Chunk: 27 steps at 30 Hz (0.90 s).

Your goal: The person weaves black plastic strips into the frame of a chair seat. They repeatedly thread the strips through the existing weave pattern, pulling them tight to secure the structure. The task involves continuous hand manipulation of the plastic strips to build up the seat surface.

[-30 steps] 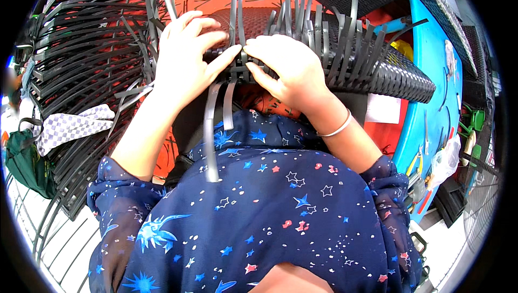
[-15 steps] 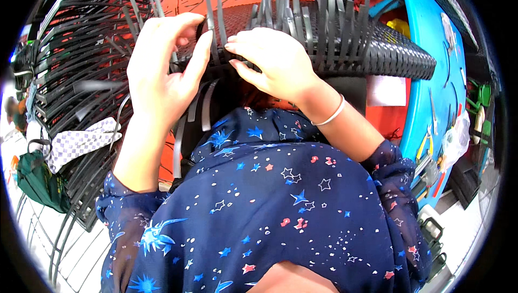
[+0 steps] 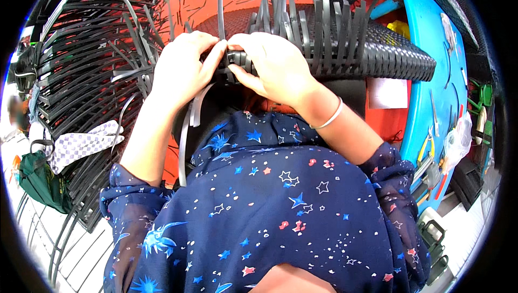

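my left hand [image 3: 183, 69] and right hand [image 3: 272, 66] pinch a black strip [image 3: 236, 57] at the woven panel's [image 3: 377, 56] edge; i should pull it snug and flat.

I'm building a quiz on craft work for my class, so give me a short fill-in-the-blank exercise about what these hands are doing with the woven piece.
1. Both hands, the left hand and the right hand, press on the edge of a woven panel whose colour is ____.
2. The loose strips rising from the panel point ____.
3. The thin bangle sits on the person's ____ wrist.
4. The stool with tools on it, beside the person's right arm, is coloured ____.

Missing words: black; upward; right; blue
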Available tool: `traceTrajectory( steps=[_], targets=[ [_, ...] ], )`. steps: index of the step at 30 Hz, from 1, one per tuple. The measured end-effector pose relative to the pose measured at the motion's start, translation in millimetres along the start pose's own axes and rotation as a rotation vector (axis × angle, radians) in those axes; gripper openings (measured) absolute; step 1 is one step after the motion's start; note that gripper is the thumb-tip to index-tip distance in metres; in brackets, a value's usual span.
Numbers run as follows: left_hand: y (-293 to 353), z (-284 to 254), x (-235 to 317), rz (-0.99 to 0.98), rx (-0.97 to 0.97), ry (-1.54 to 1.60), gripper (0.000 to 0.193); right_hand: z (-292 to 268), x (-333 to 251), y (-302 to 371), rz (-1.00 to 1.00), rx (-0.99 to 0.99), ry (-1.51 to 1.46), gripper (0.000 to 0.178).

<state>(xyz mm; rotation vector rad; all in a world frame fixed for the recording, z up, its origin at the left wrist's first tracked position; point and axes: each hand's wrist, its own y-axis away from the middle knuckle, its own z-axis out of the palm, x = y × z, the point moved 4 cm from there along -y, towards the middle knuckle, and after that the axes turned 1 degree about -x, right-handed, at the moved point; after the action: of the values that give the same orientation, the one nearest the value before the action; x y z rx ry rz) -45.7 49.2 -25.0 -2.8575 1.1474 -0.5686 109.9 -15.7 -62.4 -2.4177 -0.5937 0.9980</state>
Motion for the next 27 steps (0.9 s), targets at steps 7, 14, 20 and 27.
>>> traceTrajectory(
  steps=[7,14,20,27],
  targets=[
    [-2,-13,9,0.027,0.240,0.218,0.012,-5,-5,-3,-0.052,0.085,-0.056,0.046],
    [16,-20,35,0.188,0.090,0.367,0.013,-9,-9,-9,-0.063,-0.040,-0.094,0.040],
    [7,-20,32,0.285,0.076,0.493,0.010,-6,-6,-7,-0.075,-0.041,-0.118,0.040],
    [-1,4,19,-0.527,-0.074,1.656,0.046,-7,-10,-12,-0.075,-0.054,-0.031,0.041]
  ],
)
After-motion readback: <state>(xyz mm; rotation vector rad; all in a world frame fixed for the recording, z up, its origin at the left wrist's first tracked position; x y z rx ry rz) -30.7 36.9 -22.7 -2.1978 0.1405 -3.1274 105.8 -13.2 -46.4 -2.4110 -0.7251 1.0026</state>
